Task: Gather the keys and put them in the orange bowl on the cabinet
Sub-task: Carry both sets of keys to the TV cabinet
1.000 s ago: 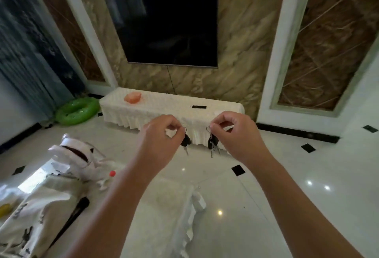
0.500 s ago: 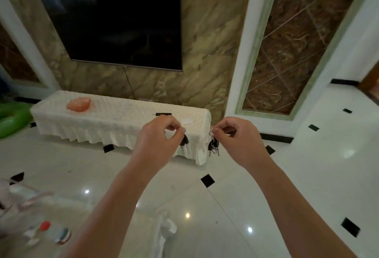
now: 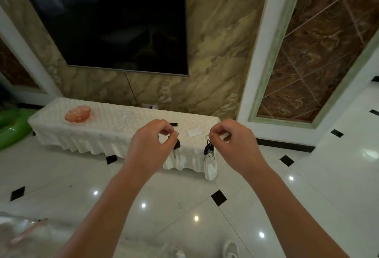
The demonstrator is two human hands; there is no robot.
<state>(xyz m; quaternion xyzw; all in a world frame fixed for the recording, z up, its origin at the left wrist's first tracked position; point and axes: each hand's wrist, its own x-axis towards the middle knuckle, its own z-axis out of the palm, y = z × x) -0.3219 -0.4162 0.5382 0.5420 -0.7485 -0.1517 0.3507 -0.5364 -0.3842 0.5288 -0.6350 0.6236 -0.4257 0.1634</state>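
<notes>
Two bunches of keys hang in mid-air, one pinched by its ring in the left hand point(image 3: 150, 144), the left key bunch point(image 3: 176, 147), the other, the right key bunch point(image 3: 209, 151), in the right hand point(image 3: 235, 144). The orange bowl point(image 3: 78, 113) sits on the cloth-covered cabinet point(image 3: 123, 132), well left of both hands.

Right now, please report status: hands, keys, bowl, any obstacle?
Left hand pinching one key set; right hand pinching another key bunch. Orange bowl on cabinet, far left. Open floor between.
</notes>
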